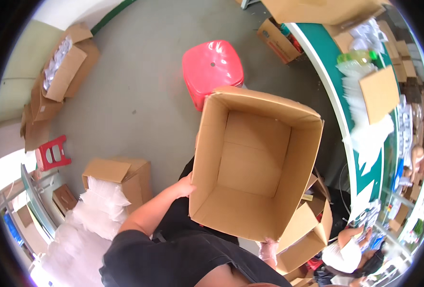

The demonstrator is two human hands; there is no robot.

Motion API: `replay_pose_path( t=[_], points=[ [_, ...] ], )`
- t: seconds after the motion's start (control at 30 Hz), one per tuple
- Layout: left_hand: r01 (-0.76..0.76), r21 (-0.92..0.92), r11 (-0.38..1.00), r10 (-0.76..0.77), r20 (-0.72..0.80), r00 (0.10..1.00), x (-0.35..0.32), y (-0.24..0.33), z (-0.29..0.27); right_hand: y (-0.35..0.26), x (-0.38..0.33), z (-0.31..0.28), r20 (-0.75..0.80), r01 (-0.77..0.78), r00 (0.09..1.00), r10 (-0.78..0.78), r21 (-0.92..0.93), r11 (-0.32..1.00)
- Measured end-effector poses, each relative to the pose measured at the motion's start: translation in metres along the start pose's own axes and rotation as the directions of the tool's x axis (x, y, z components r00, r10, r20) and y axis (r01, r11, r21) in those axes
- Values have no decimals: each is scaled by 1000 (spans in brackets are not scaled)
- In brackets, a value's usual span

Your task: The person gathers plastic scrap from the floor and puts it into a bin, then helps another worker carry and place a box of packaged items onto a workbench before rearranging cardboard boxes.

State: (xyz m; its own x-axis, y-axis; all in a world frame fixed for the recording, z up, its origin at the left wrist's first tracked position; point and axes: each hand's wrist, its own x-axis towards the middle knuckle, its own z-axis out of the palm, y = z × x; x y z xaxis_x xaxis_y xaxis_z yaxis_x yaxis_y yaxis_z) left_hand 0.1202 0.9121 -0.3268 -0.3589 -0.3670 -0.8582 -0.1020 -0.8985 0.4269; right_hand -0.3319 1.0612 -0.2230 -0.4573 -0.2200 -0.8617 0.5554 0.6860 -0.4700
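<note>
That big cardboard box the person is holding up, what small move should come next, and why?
Probably lower it to rest on something. The open cardboard box is empty, tilted and held off the floor, the left hand on its side wall and the right hand under its bottom edge, so nothing can be packed yet.

The left hand (183, 186) is gripping the left wall of an open, empty cardboard box (252, 160), which is being held tilted above the floor (140, 86). The right hand (269, 251) is supporting the box's lower right edge. A red stool (213, 69) is standing just behind the box. A green-topped bench (339, 95) is curving along the right, carrying a flat cardboard sheet (379, 93).
</note>
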Motion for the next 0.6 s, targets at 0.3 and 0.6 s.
replay_pose_path(
  t=[0.3, 0.6],
  points=[
    [-260, -90, 962, 232, -240, 943, -132, -33, 42, -60, -74, 6, 242, 423, 902, -356, -339, 840],
    [-530, -196, 825, 274, -681, 679, -240, 34, -14, -168, -168, 206, 725, 899, 409, -554, -216, 381]
  ],
)
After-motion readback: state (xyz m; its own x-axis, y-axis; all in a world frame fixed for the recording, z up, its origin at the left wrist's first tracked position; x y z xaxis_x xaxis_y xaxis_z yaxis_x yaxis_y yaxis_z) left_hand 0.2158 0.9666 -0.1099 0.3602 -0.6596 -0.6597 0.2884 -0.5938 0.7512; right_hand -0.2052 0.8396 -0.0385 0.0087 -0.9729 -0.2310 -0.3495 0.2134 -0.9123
